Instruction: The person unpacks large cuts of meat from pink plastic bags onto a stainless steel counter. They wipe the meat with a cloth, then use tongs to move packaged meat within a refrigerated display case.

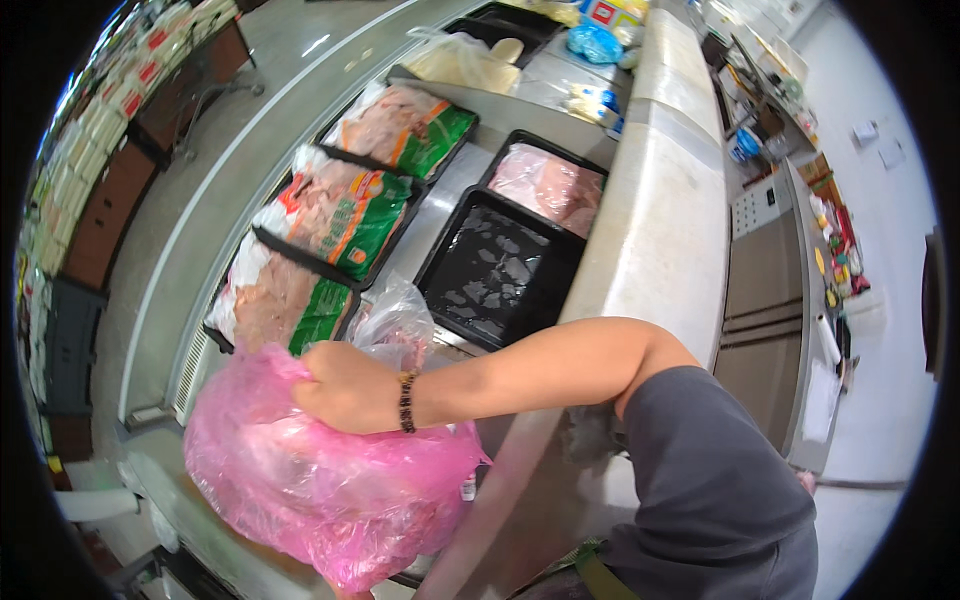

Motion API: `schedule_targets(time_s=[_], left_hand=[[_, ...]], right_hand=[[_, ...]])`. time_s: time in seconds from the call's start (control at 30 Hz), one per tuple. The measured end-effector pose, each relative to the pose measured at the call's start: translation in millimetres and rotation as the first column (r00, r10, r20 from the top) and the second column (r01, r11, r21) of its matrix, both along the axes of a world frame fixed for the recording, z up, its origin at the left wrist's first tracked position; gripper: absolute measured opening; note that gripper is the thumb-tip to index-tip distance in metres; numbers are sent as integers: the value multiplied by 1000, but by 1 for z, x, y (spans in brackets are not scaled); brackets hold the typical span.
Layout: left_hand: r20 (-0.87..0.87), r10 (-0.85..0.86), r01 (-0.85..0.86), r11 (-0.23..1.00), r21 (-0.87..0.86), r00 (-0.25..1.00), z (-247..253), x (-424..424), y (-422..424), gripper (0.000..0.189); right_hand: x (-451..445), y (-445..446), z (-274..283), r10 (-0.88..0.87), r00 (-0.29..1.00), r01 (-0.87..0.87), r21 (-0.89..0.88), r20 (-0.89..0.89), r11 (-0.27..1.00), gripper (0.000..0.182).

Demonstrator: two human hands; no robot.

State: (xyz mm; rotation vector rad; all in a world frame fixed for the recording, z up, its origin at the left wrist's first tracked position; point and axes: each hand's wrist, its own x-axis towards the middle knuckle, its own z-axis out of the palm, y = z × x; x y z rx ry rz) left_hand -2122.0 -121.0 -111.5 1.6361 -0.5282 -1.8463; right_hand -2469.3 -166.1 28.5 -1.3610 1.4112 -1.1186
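My right hand (pixel 341 386), with a dark beaded bracelet at its wrist, grips the gathered top of a translucent pink plastic bag (pixel 322 480). Pale, bulky contents show through the film, too blurred to name. Below the bag's lower edge a sliver of skin shows, seemingly my left hand (pixel 349 594); the rest is hidden. Just beyond my right wrist lies a clear plastic bag (pixel 397 319) with reddish meat in it. Farther off, a black tray (pixel 491 266) has wet patches on its bottom.
Green-and-white packs of raw poultry (pixel 352 217) lie in black trays along the left. Another tray holds wrapped pale meat (pixel 544 184). A divider (pixel 517 109) crosses the display case beyond them. The thick white counter ledge (pixel 645 195) runs along the right, under my forearm.
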Motion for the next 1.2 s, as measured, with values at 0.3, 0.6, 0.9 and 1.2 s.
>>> schedule_targets(time_s=[0.3,0.6,0.9,1.2], left_hand=[[176,-279,319,908,-271,944,146,-123,32,56],[169,-810,789,462,-404,561,203,-291,219,56],[84,-993,907,-105,-409,-77,193,-387,527,56],[-19,-878,846,-454,-281,-477,139,-412,871,55]], right_hand=[[-37,117,178,-141,976,162,-125,166,979,32],[-80,363,234,-549,815,575,-139,185,806,28],[-102,745,141,-943,327,945,13,58,328,33],[-17,1209,39,-917,-386,906,227,99,-356,31]])
